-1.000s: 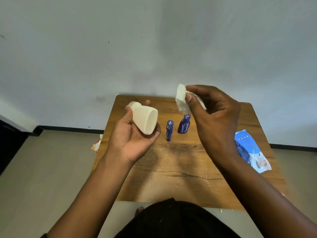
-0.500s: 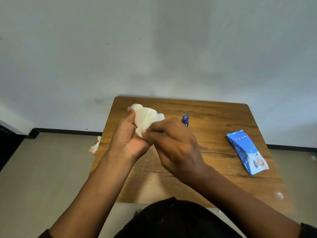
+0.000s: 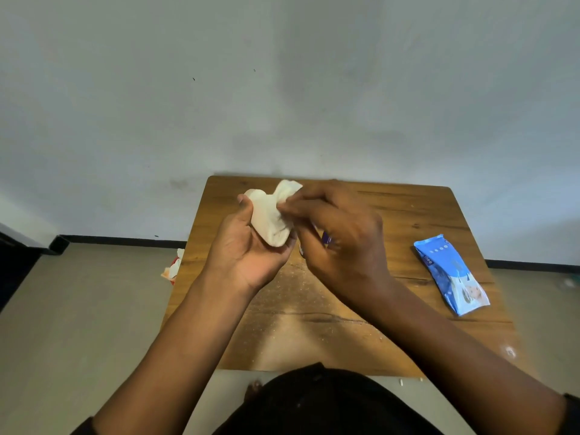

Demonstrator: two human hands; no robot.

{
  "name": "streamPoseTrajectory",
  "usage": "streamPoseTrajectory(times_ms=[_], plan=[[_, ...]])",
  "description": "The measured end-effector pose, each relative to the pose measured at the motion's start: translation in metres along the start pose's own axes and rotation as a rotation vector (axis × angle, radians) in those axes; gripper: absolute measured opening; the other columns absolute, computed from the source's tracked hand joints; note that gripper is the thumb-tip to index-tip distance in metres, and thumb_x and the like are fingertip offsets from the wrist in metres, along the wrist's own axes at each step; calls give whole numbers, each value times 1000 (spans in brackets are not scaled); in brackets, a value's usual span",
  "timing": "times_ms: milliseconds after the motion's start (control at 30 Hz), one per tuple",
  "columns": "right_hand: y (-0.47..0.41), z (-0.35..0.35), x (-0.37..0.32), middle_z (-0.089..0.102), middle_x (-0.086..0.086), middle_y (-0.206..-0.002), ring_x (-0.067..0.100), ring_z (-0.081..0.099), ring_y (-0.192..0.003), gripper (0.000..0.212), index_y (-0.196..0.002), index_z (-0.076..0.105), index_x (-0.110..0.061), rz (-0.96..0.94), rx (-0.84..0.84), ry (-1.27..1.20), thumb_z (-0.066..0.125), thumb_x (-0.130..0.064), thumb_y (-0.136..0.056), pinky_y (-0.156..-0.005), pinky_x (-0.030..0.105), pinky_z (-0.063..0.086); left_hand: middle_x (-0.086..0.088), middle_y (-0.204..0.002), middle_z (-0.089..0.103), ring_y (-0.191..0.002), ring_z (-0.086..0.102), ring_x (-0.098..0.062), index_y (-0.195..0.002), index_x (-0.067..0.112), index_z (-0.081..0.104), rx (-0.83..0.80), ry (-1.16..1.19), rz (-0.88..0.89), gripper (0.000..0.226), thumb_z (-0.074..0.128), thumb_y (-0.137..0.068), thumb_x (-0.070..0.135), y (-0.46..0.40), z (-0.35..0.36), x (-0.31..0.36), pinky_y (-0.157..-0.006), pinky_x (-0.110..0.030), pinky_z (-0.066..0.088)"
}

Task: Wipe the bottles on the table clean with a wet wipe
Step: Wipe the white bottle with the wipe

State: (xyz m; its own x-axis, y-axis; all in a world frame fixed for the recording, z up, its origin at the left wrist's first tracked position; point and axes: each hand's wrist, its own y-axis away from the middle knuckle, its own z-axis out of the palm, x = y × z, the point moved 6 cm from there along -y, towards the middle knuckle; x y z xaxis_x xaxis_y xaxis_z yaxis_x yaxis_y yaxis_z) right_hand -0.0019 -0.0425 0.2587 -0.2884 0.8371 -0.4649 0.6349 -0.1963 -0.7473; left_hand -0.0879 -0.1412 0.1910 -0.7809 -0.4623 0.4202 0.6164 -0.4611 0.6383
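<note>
The left hand (image 3: 251, 252) grips the white bottle (image 3: 269, 220) above the desk's (image 3: 408, 215) 11 o'clock; the right hand (image 3: 339, 237) pinches the wet wipe (image 3: 287, 188) (it should press firmly, turning the bottle).

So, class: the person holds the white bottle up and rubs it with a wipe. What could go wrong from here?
1. The left hand cradles the white bottle above the table; a hard rub by the right hand with the wet wipe might make it slip.
2. A blue bottle stands almost hidden under the right hand; lowering the hand could topple it.
</note>
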Motion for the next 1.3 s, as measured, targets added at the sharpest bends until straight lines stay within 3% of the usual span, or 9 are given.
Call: streamPoseTrajectory(times_ms=[133,300,433,567,700,900,1000,1167,1300], plan=[[15,7,-9,72,16,-103,29,68,-94,14,-103,79,1,-82,-88,46,76,3,-90,-77,37,53,-16,-97,74,-81,71,-27,-134,7,60,13,8,-10,53,45,-107,50,-2,5,6,-73,-35,60],[40,13,-2,73,14,-104,28,69,-96,19,-106,80,0,-46,-148,28,75,7,-88,-79,36,55,-12,-69,69,-59,70,-28,-104,11,63,-57,-15,62,41,45,-108,48,-8,2,11,-51,-41,60],[15,-18,11,74,9,-101,18,70,-94,20,-101,80,-3,134,90,-10,77,8,-86,-76,31,57,-8,-98,70,-102,68,-25,-134,15,54,-161,-89,166,44,50,-105,49,-12,-6,15,-80,-42,61],[-9,-20,15,74,0,-103,7,68,-99,16,-105,80,-10,286,112,-110,76,-2,-92,-81,21,55,-21,-139,63,-134,57,-37,-143,20,52,-300,-303,265,38,48,-109,36,-7,0,5,-109,-59,47],[-15,8,17,70,3,-104,12,68,-99,19,-104,81,-9,287,42,-115,77,0,-89,-81,23,53,-7,-123,69,-112,68,-21,-148,23,52,-402,-447,258,42,50,-106,16,0,11,-5,-91,-42,57],[19,16,9,70,8,-104,22,65,-99,19,-103,81,-5,107,-101,52,80,2,-87,-84,28,50,-15,-112,63,-97,67,-24,-150,-1,43,-333,-383,229,66,39,-108,49,-6,4,8,-83,-35,59],[40,21,10,70,7,-104,23,64,-98,19,-105,80,-6,77,-232,106,79,1,-88,-84,26,48,-13,-104,59,-83,69,-22,-149,6,42,-297,-397,305,58,41,-108,47,-12,3,13,-68,-36,59],[16,14,24,72,5,-102,18,67,-97,23,-104,81,-8,228,-79,32,79,3,-84,-79,30,54,-18,-124,68,-111,68,-28,-150,7,43,-344,-391,259,51,41,-110,38,-12,4,1,-94,-47,59],[-4,30,18,71,8,-96,24,66,-89,19,-99,81,-7,150,-16,93,79,3,-83,-76,35,51,-10,-106,75,-99,74,-19,-128,5,62,-364,-288,141,58,29,-111,49,-12,7,-6,-82,-31,62]])
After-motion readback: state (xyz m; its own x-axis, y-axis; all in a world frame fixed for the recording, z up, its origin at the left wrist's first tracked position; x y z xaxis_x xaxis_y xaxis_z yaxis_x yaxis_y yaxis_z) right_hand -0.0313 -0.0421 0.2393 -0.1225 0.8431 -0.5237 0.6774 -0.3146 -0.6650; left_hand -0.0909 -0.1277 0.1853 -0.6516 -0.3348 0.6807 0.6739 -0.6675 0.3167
